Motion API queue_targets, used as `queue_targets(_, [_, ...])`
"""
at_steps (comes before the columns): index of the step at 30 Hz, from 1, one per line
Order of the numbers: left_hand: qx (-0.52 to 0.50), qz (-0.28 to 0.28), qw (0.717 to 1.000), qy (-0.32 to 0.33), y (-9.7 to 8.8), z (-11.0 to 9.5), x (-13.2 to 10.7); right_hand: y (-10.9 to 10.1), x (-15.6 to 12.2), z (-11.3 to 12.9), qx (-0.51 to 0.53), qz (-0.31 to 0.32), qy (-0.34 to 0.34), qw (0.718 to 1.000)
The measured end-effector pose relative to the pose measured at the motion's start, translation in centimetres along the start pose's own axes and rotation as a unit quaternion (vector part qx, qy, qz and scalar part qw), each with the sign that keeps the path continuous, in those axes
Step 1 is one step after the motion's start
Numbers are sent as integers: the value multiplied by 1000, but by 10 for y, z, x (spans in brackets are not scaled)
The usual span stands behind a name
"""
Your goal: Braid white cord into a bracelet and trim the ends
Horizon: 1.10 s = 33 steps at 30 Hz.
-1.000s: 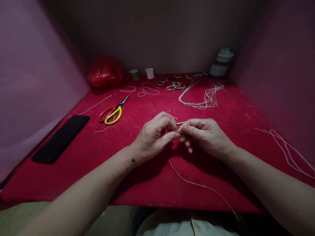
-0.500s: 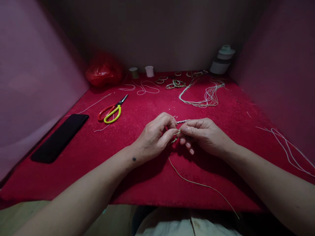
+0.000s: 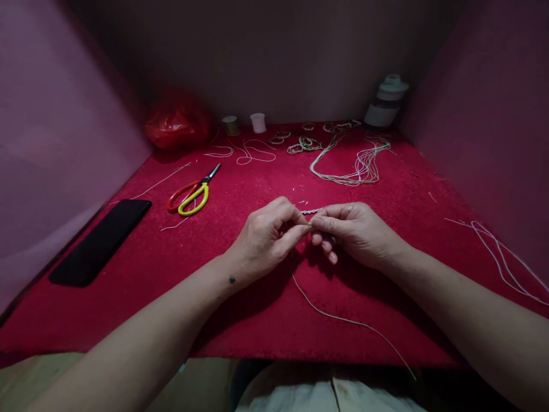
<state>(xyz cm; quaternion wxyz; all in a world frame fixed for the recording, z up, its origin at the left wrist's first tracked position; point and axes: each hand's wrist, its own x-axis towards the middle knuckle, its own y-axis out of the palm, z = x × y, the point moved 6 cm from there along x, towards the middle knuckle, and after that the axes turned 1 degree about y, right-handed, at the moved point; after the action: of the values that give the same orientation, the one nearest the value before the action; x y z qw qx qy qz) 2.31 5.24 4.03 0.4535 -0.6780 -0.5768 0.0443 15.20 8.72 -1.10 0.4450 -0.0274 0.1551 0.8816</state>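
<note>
My left hand [image 3: 272,232] and my right hand [image 3: 354,232] meet fingertip to fingertip over the red cloth. Both are closed in a pinch on a thin greenish cord, of which only a sliver shows between them. Just behind the fingertips, a short white braided cord [image 3: 311,211] spans from hand to hand; its ends are hidden by the fingers. From beneath my left hand a long loose cord end [image 3: 334,316] curves across the cloth to the front edge at right. My right hand's lower fingers hang loosely curled.
Left of my hands lie scissors [image 3: 194,194] with red and yellow handles and a black phone [image 3: 102,241]. Behind are a red plastic bag [image 3: 178,123], two thread spools [image 3: 258,123], braided loops [image 3: 303,145], a cord bundle [image 3: 358,174] and a bottle [image 3: 386,102]. Loose white cord [image 3: 500,257] lies right.
My fingertips have come closer together, covering the piece of cord that showed between them and the green bit below. The view has shifted slightly.
</note>
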Motion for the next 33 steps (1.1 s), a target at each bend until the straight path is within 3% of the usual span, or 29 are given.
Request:
queue_targets(8, [-3, 24, 999, -48, 2, 5, 0, 0, 0, 2, -29, 0, -1, 1000])
queue_targets(11, [-61, 21, 991, -113, 2, 10, -1, -1, -1, 4, -61, 0, -12, 998])
queue_targets(16, [-227, 9, 927, -299, 4, 19, -4, 1, -3, 10, -128, -16, -32, 991])
queue_targets(19, [-290, 49, 884, -364, 10, 19, -7, 3, -4, 11, -141, -14, -43, 989])
queue_targets(23, [-348, 133, 849, -375, 21, 17, -11, 6, -5, 12, -156, -7, -62, 986])
queue_targets(28, [-324, 118, 863, -368, 24, 19, -10, 6, -5, 11, -184, -11, -72, 980])
queue_targets(31, [-308, 110, 869, -371, 25, 17, -10, 4, -8, 15, -285, -59, -138, 947])
queue_targets(33, [-301, 115, 868, -378, 27, 15, -11, 7, -14, 23, -404, -100, -236, 878])
